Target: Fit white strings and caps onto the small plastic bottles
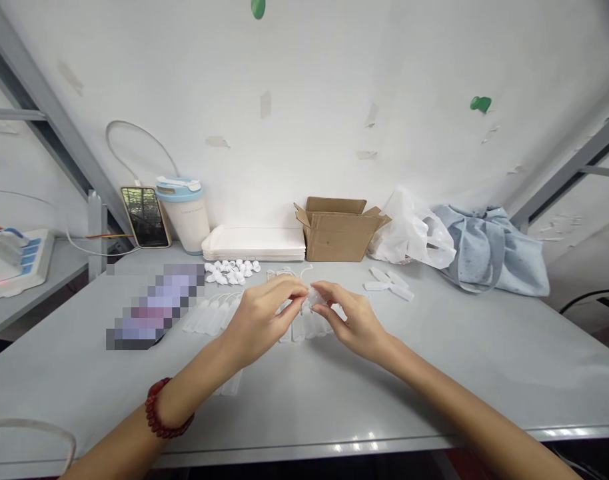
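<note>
Above the middle of the table, a small translucent whitish plastic piece (315,297) sits between my two hands. The fingers and thumb of my left hand (264,310) pinch at its left side. From the right, the thumb and forefinger of my right hand (354,320) close on it. Its exact kind is hard to make out, as the fingertips cover part of it. Beneath the hands lies a row of flat translucent plastic tubes (309,327), partly hidden. More such tubes (212,315) lie by my left wrist, and white strings (304,270) show behind the hands.
Small white caps (232,271) lie in a pile at the back left, before stacked white trays (254,243). An open cardboard box (339,237), a plastic bag (409,233) and a blue cloth bag (499,253) line the wall. Loose pieces (389,285) lie right; a tumbler (184,217) and phone (145,217) stand left.
</note>
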{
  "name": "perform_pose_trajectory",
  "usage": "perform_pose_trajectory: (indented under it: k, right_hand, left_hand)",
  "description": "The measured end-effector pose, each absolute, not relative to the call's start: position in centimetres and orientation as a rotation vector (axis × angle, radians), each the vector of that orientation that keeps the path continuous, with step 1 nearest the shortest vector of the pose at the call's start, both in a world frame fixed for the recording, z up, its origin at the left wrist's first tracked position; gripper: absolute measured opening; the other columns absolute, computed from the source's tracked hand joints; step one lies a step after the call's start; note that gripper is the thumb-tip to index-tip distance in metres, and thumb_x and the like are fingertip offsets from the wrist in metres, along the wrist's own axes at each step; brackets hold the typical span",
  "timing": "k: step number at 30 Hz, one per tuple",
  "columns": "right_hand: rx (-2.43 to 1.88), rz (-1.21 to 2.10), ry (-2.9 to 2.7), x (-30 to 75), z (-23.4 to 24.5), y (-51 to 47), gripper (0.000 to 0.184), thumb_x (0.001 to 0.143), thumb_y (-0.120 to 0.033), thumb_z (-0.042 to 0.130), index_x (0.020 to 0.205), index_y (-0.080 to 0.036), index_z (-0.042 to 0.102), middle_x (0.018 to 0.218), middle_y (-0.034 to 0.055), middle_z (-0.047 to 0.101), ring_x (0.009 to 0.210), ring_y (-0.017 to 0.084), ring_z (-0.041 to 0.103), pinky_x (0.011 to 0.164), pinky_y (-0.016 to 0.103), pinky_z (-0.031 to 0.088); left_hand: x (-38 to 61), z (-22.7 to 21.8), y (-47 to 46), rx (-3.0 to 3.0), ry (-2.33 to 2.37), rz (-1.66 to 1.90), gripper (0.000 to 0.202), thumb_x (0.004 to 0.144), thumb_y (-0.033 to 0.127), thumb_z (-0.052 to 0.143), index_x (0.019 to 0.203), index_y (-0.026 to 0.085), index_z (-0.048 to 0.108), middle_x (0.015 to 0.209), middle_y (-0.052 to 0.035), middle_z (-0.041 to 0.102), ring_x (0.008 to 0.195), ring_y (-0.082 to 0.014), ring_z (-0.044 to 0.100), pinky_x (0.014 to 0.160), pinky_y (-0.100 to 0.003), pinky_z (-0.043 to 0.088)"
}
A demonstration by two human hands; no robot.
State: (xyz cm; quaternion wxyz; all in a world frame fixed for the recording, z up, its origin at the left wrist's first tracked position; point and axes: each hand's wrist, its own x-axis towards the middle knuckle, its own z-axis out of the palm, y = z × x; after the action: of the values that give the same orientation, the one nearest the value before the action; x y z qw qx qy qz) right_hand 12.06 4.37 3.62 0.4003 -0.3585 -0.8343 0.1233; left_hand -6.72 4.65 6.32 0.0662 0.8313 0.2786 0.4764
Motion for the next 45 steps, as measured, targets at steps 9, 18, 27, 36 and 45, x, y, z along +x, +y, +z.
perform_pose_trajectory:
  k: [9,18,27,36,45]
  right_hand:
    - [-0.986,0.496,-1.978,11.8,4.3,3.9,0.022,0.088,-0.023,0.052,0.109,-0.021,0.051,0.093,0.0057,0.067,0.075,0.015,0.065,0.069,0.031,0.054]
    - [-0.995,0.690,-1.809,11.7,4.3,3.9,0.022,0.086,-0.029,0.054,0.106,-0.021,0.051,0.088,0.0063,0.067,0.073,0.017,0.067,0.062,0.031,0.055]
    - [-0.988,0.703,-1.789,11.2,4.0,3.8,0.020,0.084,-0.026,0.055,0.103,-0.019,0.052,0.093,0.0068,0.066,0.072,0.015,0.066,0.063,0.029,0.056]
    - [-1.043,0.926,-1.684,10.6,3.9,3.3,0.018,0.082,-0.026,0.056,0.098,-0.019,0.051,0.087,0.0042,0.061,0.070,0.015,0.065,0.059,0.028,0.054]
    - [-1.017,1.063,-1.590,10.4,4.0,3.1,0.017,0.083,-0.030,0.056,0.092,-0.019,0.045,0.087,0.0022,0.056,0.072,0.013,0.063,0.057,0.024,0.051]
  left_hand:
    - [-6.6,5.6,4.6,2.642,0.848,1.534,0.020,0.087,0.007,0.046,0.094,0.018,0.060,0.091,-0.0061,0.065,0.083,-0.0151,0.064,0.072,-0.027,0.054]
    - [-6.7,5.1,4.6,2.735,0.833,1.541,0.021,0.085,0.006,0.047,0.097,0.019,0.059,0.097,-0.0048,0.067,0.088,-0.0154,0.065,0.082,-0.028,0.054]
    - [-6.6,6.0,4.7,2.793,0.848,1.461,0.016,0.081,0.016,0.059,0.097,0.017,0.059,0.092,-0.0086,0.066,0.090,-0.0213,0.060,0.079,-0.037,0.052]
    - [-6.3,5.7,4.6,3.107,0.914,1.195,0.034,0.083,0.030,0.061,0.109,0.010,0.053,0.105,-0.0144,0.064,0.104,-0.0292,0.054,0.083,-0.044,0.049]
    - [-6.2,6.2,4.4,3.246,0.900,1.227,0.027,0.083,0.024,0.059,0.104,0.007,0.056,0.099,-0.0146,0.066,0.099,-0.0287,0.055,0.076,-0.040,0.049]
